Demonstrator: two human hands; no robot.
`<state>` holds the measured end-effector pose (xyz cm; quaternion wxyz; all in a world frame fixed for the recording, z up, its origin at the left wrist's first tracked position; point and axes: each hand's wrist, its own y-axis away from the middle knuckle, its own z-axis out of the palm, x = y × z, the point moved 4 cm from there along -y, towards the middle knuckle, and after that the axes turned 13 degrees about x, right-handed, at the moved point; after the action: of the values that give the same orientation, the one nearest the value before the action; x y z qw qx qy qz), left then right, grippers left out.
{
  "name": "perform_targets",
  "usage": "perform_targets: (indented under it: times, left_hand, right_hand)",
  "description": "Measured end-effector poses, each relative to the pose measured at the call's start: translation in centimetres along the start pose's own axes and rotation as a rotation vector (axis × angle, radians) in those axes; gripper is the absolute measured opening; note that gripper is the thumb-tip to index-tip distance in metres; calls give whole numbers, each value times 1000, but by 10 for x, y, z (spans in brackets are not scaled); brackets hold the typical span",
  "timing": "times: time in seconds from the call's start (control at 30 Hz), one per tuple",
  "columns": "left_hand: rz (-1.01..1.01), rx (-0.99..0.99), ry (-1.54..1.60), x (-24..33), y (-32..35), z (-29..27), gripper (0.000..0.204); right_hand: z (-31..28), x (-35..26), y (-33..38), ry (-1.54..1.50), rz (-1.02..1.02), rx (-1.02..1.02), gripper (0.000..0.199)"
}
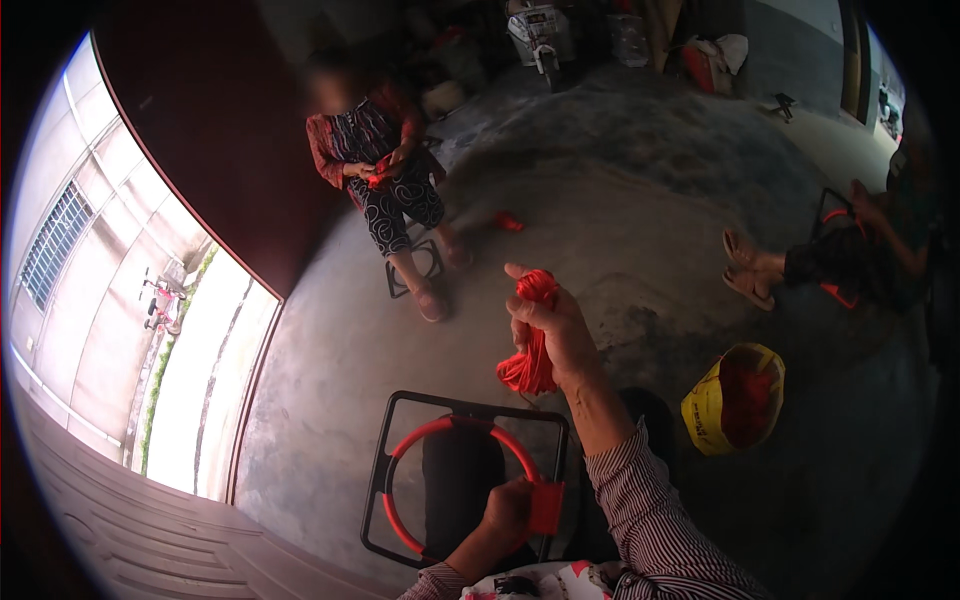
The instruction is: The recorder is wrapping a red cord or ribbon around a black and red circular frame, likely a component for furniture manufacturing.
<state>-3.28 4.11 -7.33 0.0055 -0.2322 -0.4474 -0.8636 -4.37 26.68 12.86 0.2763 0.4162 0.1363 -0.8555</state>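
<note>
— What do I have on the left?
— My left hand is clamped on the red ring at its four o'clock, lying flat over the black frame.
— And right?
— My right hand grips a red cord bundle, glossy and looped, its long axis running twelve to six.

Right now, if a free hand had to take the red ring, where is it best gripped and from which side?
Probably the red ring's bare upper-left arc, from above: it lies exposed over the black frame, while the left hand holds the lower right.
</note>
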Motion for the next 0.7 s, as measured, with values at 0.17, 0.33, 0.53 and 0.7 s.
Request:
perform_targets:
  times: [0.17,0.33,0.53,0.7]
  left_hand:
    - [6,-8,-37,4,6,5,27]
    - [3,12,-33,5,9,11,27]
    - [6,-3,-32,3,8,8,28]
    - [-9,-41,-29,2,6,8,28]
  right_hand:
    - [0,0,0,0,-2,-9,66]
    - [1,-3,1,-22,-4,-27,65]
    - [0,-3,3,26,3,-56,67]
    - [0,-6,2,27,-6,-48,66]
